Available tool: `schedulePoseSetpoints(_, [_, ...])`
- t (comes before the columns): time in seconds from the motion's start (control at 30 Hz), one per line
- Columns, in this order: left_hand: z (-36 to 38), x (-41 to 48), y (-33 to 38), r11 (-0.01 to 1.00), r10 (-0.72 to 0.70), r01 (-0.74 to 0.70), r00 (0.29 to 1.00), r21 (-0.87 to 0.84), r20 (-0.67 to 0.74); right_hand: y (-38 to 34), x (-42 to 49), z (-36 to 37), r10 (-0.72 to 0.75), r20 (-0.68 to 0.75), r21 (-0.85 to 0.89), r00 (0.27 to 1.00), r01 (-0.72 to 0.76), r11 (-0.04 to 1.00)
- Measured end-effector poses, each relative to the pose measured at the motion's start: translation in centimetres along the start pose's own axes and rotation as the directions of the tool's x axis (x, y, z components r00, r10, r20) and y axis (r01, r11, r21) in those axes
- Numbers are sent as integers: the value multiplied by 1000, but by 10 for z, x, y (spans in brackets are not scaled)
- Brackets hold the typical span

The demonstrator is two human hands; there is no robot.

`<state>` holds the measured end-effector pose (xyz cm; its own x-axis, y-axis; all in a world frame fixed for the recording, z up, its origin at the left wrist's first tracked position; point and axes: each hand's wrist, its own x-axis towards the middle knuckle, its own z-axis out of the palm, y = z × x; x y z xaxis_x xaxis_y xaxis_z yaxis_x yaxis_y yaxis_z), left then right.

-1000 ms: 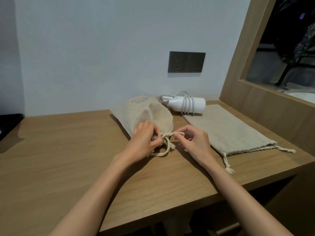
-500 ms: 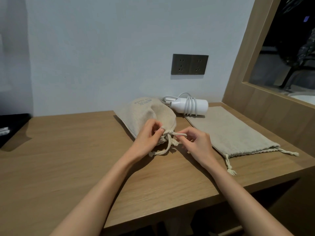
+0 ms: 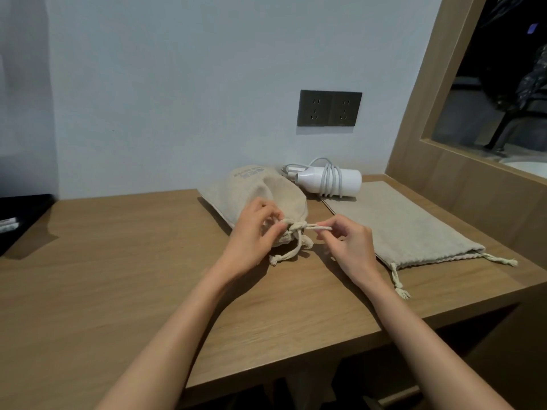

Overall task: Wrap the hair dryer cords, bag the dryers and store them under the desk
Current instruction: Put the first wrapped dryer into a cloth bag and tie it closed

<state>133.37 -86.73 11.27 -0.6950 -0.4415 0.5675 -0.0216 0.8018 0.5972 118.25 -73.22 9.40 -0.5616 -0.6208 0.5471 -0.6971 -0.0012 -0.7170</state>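
A bulging beige drawstring bag lies on the wooden desk, its mouth gathered toward me. My left hand pinches the drawstring at the bag's cinched neck. My right hand pinches a stretch of the same drawstring, pulled taut to the right of the knot. A loose cord end trails on the desk below the knot. Behind, a white hair dryer lies on its side with its grey cord wound around it. A second, flat beige bag lies to the right.
A dark double wall socket sits above the dryer. A wooden panel with a mirror or window rises along the desk's right side. A black object lies at the far left. Dark space opens under the desk's front edge.
Both hands have kept working the drawstring; my right hand has drawn its cord piece further right and taut. The view has shifted slightly.
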Motion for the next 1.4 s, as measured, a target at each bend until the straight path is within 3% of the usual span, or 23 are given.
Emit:
schedulePoseSetpoints(0.1, [2,4,9,899,-209,233,972,-371,104,-1,0,1,-7,18,-10,1000,7,1000])
schedulePoseSetpoints(0.23, [1,5,14,842,-254,286,958,-457,132,-1,1,2,-12,29,-18,1000,13,1000])
schedulePoseSetpoints(0.43, [6,0,20,923,-181,216,974,-317,138,-1,-1,3,-83,63,-118,995,90,989])
schedulePoseSetpoints(0.57, [4,0,12,955,-240,253,966,-157,97,3,-3,5,-143,109,-243,984,166,956])
schedulePoseSetpoints(0.67, [0,-3,9,972,-219,216,975,94,34,3,-4,4,-190,103,-311,976,213,926])
schedulePoseSetpoints(0.73, [-4,-6,7,957,-185,179,983,228,3,1,-5,3,-226,113,-361,968,252,898])
schedulePoseSetpoints(0.87, [-12,-12,3,943,-108,103,994,316,-4,1,-6,-1,-223,162,-411,961,271,870])
schedulePoseSetpoints(0.97, [-15,-14,-2,820,47,-26,999,571,-22,2,-5,0,-197,199,-427,960,266,864])
schedulePoseSetpoints(1.03, [-14,-16,-1,768,77,-66,997,636,12,2,-5,0,-181,216,-420,959,259,870])
schedulePoseSetpoints(1.13, [-11,-21,-4,873,11,-53,996,485,88,4,-3,0,-154,221,-412,963,235,880])
schedulePoseSetpoints(1.23, [-9,-20,-5,972,-160,129,975,195,152,2,-2,2,-135,239,-383,962,221,897])
schedulePoseSetpoints(1.3, [-10,-17,-5,975,-219,213,964,56,150,0,-1,3,-144,243,-358,959,227,906])
schedulePoseSetpoints(1.4, [-9,-18,-1,966,-258,253,954,50,154,0,-1,3,-149,245,-354,958,232,906])
